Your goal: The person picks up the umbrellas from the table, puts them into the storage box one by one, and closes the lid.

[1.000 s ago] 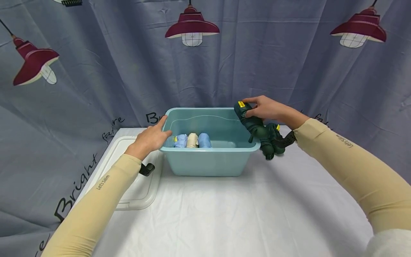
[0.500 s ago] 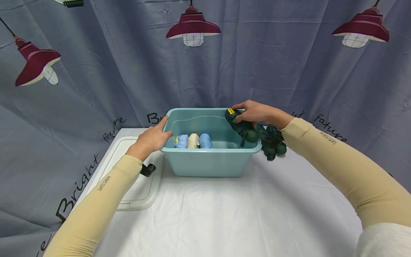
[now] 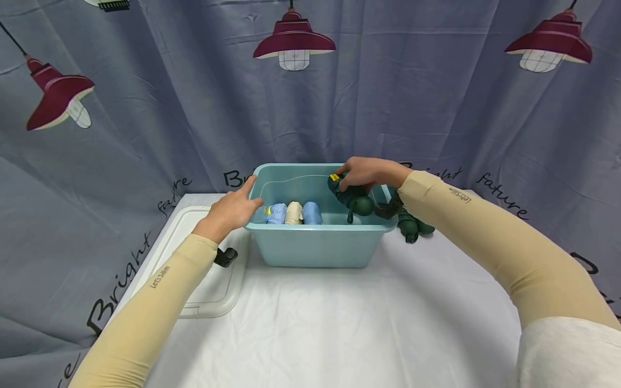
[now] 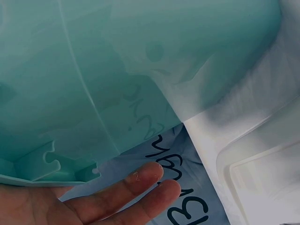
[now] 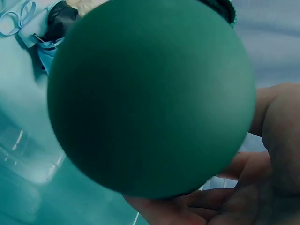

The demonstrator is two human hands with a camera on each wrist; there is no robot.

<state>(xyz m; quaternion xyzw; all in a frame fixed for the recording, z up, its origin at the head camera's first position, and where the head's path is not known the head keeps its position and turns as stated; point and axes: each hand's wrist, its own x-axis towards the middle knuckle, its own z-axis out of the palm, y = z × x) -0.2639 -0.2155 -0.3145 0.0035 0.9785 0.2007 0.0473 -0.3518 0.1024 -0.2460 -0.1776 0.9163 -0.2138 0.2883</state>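
A dark green folded umbrella (image 3: 356, 199) with a yellow tag hangs tilted within the light teal bin (image 3: 315, 230). My right hand (image 3: 371, 171) grips its body from above. In the right wrist view the umbrella's round end (image 5: 150, 98) fills the middle, with the fingers curled behind it. My left hand (image 3: 233, 209) rests on the bin's left rim, its fingers fairly straight along the outside. Inside the bin, a light blue roll (image 3: 276, 213), a cream roll (image 3: 294, 213) and another blue roll (image 3: 312, 213) stand side by side at the left; these look like folded umbrellas.
More dark green umbrellas (image 3: 412, 226) lie on the white table just right of the bin, partly behind the right wrist. A whitish translucent lid (image 3: 213, 302) lies flat at the left, under the left forearm. A grey-blue curtain (image 3: 388, 97) hangs behind.
My right hand has carried the green umbrella leftward and down, from over the bin's right rim into the bin. My left hand has stayed on the left rim.
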